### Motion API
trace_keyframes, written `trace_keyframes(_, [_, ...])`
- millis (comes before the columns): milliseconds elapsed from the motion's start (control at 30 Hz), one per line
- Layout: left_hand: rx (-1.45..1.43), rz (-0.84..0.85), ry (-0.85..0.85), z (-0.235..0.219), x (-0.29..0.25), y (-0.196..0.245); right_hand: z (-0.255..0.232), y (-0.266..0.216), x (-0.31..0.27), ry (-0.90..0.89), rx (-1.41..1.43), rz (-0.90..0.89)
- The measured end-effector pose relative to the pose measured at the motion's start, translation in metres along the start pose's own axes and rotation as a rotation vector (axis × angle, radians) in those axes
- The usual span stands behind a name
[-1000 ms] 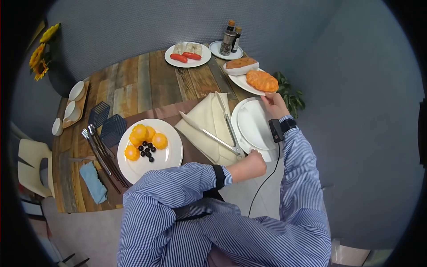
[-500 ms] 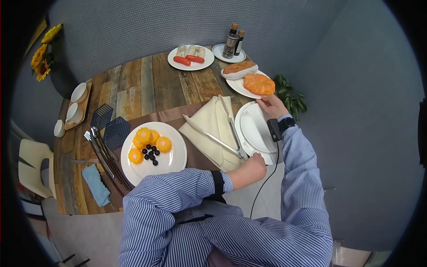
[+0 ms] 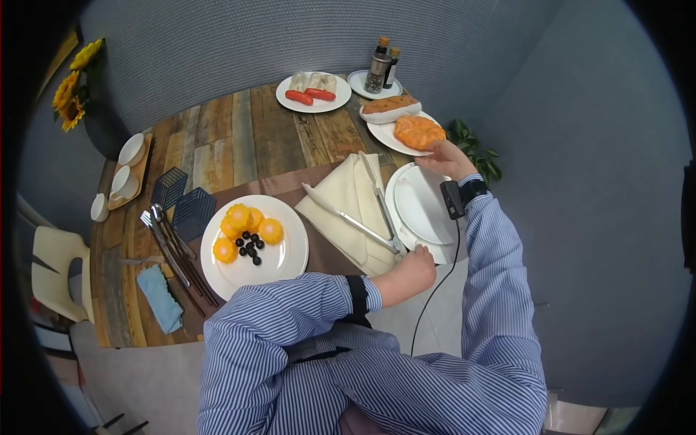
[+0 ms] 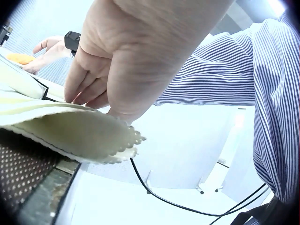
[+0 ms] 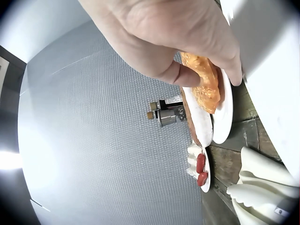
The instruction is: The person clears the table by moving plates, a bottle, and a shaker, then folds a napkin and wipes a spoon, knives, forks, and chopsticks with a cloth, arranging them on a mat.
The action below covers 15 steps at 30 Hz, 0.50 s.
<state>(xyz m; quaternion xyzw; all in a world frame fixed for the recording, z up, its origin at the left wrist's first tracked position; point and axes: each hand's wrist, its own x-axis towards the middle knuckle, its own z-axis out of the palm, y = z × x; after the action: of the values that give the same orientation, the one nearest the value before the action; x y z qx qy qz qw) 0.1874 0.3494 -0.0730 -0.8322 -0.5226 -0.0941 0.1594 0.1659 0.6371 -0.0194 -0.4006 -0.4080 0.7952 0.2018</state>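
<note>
Far right on the table (image 3: 261, 138), the R hand (image 3: 446, 158) is at the end of a stretched-out arm, palm downish, thumb & fingers spread apart; thumb's over the orange pastry (image 3: 419, 132), fingers down by the near rim of the bread plate (image 3: 386, 138), can't tell if it's touching; pastry's on that plate w/ 1 long bun (image 3: 391, 109) just beyond, so 2 breads total. L forearm crosses in front of the body, L hand (image 3: 412, 275) low at the near edge, fingers curled, btwn the napkin (image 3: 341, 210) & the white dish (image 3: 424, 206); can't tell what, if anything, it's got. Hands are well apart. Counts: 1 pr tongs (image 3: 366, 230) on the napkin; 4 yellow pieces (image 3: 237, 217) + approx 8 dark berries (image 3: 250, 246) on the dinner plate (image 3: 290, 254), near left; 2 red sausages (image 3: 299, 97) on the far plate (image 3: 342, 92); 2 bottles (image 3: 392, 69) + 1 grinder (image 3: 377, 72) far right.
</note>
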Motion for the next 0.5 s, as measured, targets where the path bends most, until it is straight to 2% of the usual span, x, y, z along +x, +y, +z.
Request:
trace_keyframes(33, [-0.001,0.000,-0.002,0.002,0.000,0.000,0.003,0.000,0.000,0.045,0.100,0.064])
trace_keyframes(133, [-0.019,-0.009,-0.021,0.011,0.000,0.001,0.006,0.000,-0.005,0.114,0.017,0.046])
trace_keyframes(200, [0.071,-0.005,0.234,0.012,-0.001,0.000,0.005,0.000,-0.011,0.151,-0.032,0.032])
trace_keyframes(233, [0.069,-0.005,0.235,0.009,-0.001,0.000,0.006,0.000,-0.015,0.186,-0.081,0.016])
trace_keyframes(300, [0.020,0.018,-0.014,0.005,0.000,0.000,0.000,-0.002,-0.016,0.220,-0.115,0.057])
trace_keyframes(467, [0.015,0.019,-0.026,0.002,0.000,0.000,-0.024,-0.008,0.003,0.212,-0.256,0.157])
trace_keyframes(500, [0.019,0.019,-0.017,0.002,0.000,0.000,-0.024,-0.010,0.003,0.202,-0.367,0.173])
